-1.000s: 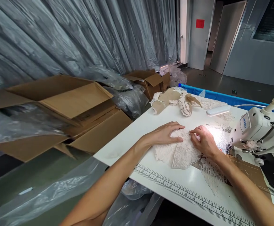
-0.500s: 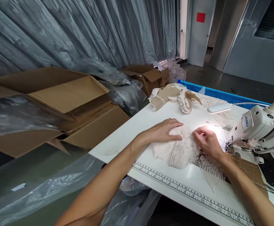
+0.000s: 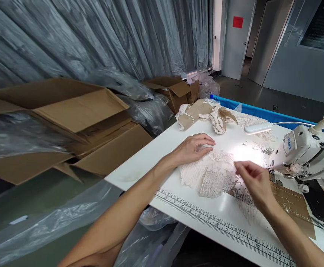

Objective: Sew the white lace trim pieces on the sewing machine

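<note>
A piece of white lace fabric [image 3: 208,178] lies gathered and rippled on the white table. My left hand [image 3: 193,149] rests at its upper left edge, fingers stretched out and thumb a little apart. On the right, my right hand [image 3: 255,180] has thumb and forefinger pinched together at the lace's right edge; the fingertips hide the exact grip. More lace hangs below this hand toward the table's front. Beside it, under a bright light, stands the white sewing machine [image 3: 303,148], its needle area just right of the hand.
Rolled beige and lace bundles [image 3: 199,113] lie at the table's far end. A lamp head [image 3: 258,128] is near the machine. A printed ruler [image 3: 220,224] runs along the front edge. A phone [image 3: 321,202] lies at right; open cardboard boxes [image 3: 81,107] stand left.
My right hand has lifted slightly and moved right, its fingers still pinched. My left hand has slid a little up and left along the lace edge.
</note>
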`<state>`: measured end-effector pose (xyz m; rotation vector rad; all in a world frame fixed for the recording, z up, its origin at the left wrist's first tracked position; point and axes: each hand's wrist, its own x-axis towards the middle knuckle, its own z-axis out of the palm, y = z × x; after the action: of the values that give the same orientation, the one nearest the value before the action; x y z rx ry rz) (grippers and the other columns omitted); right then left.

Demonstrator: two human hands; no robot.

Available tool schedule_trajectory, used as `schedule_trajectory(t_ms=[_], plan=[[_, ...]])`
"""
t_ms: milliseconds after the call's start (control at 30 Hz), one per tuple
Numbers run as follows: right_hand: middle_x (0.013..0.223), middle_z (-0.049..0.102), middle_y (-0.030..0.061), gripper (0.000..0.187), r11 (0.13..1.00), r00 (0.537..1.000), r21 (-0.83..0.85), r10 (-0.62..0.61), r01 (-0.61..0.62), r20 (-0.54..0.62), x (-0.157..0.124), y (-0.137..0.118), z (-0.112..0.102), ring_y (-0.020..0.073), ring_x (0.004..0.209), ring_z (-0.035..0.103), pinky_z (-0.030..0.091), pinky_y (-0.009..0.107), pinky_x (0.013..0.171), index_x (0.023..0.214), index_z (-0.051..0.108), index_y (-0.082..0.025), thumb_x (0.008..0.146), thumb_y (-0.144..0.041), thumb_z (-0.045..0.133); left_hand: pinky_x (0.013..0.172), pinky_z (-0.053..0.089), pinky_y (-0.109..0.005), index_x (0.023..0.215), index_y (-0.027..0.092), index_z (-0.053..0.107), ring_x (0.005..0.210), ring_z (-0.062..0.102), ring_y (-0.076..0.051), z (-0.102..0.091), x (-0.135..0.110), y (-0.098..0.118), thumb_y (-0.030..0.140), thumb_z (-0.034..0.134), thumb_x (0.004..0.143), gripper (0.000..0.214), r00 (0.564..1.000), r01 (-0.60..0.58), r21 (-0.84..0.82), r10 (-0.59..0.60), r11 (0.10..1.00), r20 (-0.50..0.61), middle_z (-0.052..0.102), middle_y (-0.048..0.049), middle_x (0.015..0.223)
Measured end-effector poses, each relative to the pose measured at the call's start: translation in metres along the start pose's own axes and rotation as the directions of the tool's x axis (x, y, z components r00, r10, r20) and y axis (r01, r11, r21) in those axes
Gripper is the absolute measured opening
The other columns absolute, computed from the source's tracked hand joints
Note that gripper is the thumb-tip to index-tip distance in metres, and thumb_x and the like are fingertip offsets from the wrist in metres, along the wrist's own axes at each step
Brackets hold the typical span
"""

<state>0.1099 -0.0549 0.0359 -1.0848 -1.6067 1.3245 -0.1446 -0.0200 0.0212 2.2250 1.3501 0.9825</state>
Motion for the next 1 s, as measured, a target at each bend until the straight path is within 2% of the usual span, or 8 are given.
schedule_trajectory(t_ms=[33, 67, 133, 167, 267, 333, 500, 1000], plan=[[0.081, 0.071, 0.0052, 0.032, 0.999, 0.973, -0.012, -0.034, 0.038, 0.226, -0.009, -0.005, 0.0, 0.0168, 0.073, 0.064, 0.054, 0.03, 0.066, 0.089, 0.076, -0.02, 0.084, -0.05, 0.065, 0.067, 0.054, -0.028, 0.105, 0.02, 0.072, 0.093, 0.064, -0.02, 0.0, 0.0, -0.001, 0.041, 0.054, 0.093, 0.029, 0.999, 0.0, -0.009, 0.001, 1.0, 0.045, 0.067, -0.007, 0.11], [0.084, 0.073, 0.0044, 0.029, 0.997, 0.878, -0.055, -0.016, 0.048, 0.479, -0.017, -0.009, -0.001, 0.0162, 0.073, 0.065, 0.054, 0.03, 0.069, 0.1, 0.077, -0.022, 0.083, -0.044, 0.069, 0.067, 0.054, -0.027, 0.105, 0.02, 0.072, 0.094, 0.064, -0.019, 0.0, 0.0, -0.002, 0.04, 0.055, 0.093, 0.028, 0.995, -0.003, -0.013, 0.004, 1.0, 0.099, 0.068, -0.0069, 0.111], [0.085, 0.074, 0.0034, 0.033, 0.981, 0.704, -0.169, 0.055, 0.093, 0.708, -0.022, -0.014, -0.002, 0.015, 0.068, 0.065, 0.054, 0.029, 0.068, 0.114, 0.073, -0.025, 0.082, -0.035, 0.072, 0.068, 0.052, -0.025, 0.103, 0.021, 0.072, 0.097, 0.063, -0.019, 0.001, 0.0, -0.005, 0.037, 0.057, 0.091, 0.026, 0.982, -0.012, -0.004, 0.013, 1.0, 0.188, 0.068, -0.0067, 0.113], [0.086, 0.074, 0.0038, 0.031, 0.968, 0.709, -0.218, 0.068, 0.124, 0.702, -0.02, -0.014, -0.003, 0.0149, 0.068, 0.064, 0.054, 0.029, 0.066, 0.114, 0.074, -0.024, 0.084, -0.033, 0.07, 0.067, 0.051, -0.025, 0.101, 0.02, 0.073, 0.097, 0.063, -0.019, 0.002, 0.0, -0.005, 0.036, 0.058, 0.091, 0.024, 0.979, -0.018, -0.001, 0.018, 1.0, 0.204, 0.068, -0.0067, 0.113], [0.095, 0.072, 0.0063, 0.021, 0.922, 0.901, -0.322, -0.06, 0.215, 0.43, 0.005, -0.008, -0.001, 0.0169, 0.076, 0.064, 0.053, 0.031, 0.068, 0.101, 0.076, -0.021, 0.089, -0.03, 0.062, 0.061, 0.047, -0.022, 0.089, 0.019, 0.073, 0.092, 0.064, -0.017, 0.002, 0.001, -0.004, 0.033, 0.06, 0.089, 0.02, 0.986, -0.033, -0.044, 0.04, 0.998, 0.161, 0.069, -0.0065, 0.108], [0.097, 0.069, 0.0074, 0.022, 0.861, 0.954, -0.435, -0.167, 0.264, 0.25, 0.026, 0.001, 0.004, 0.0191, 0.081, 0.063, 0.054, 0.035, 0.074, 0.104, 0.074, -0.02, 0.09, -0.025, 0.058, 0.055, 0.043, -0.02, 0.085, 0.018, 0.073, 0.088, 0.064, -0.016, 0.001, 0.001, -0.002, 0.031, 0.061, 0.088, 0.018, 0.991, -0.05, -0.091, 0.061, 0.995, 0.121, 0.07, -0.0064, 0.106], [0.104, 0.063, 0.0112, 0.027, 0.761, 0.936, -0.545, -0.287, 0.351, 0.203, 0.059, 0.021, 0.022, 0.0272, 0.102, 0.056, 0.051, 0.042, 0.088, 0.112, 0.069, -0.017, 0.088, -0.028, 0.062, 0.054, 0.041, -0.02, 0.086, 0.015, 0.07, 0.073, 0.062, -0.013, -0.002, 0.0, 0.003, 0.032, 0.06, 0.087, 0.02, 0.995, -0.024, -0.16, 0.04, 0.987, 0.095, 0.072, -0.0057, 0.088], [0.097, 0.062, 0.009, 0.015, 0.825, 0.964, -0.517, -0.113, 0.227, 0.242, 0.061, 0.021, 0.013, 0.0252, 0.096, 0.053, 0.047, 0.039, 0.085, 0.085, 0.065, -0.02, 0.09, -0.03, 0.056, 0.063, 0.043, -0.023, 0.117, 0.017, 0.057, 0.079, 0.064, -0.015, -0.002, 0.0, 0.004, 0.036, 0.056, 0.088, 0.035, 0.977, 0.132, -0.219, -0.09, 0.967, 0.192, 0.07, -0.0016, 0.084]])
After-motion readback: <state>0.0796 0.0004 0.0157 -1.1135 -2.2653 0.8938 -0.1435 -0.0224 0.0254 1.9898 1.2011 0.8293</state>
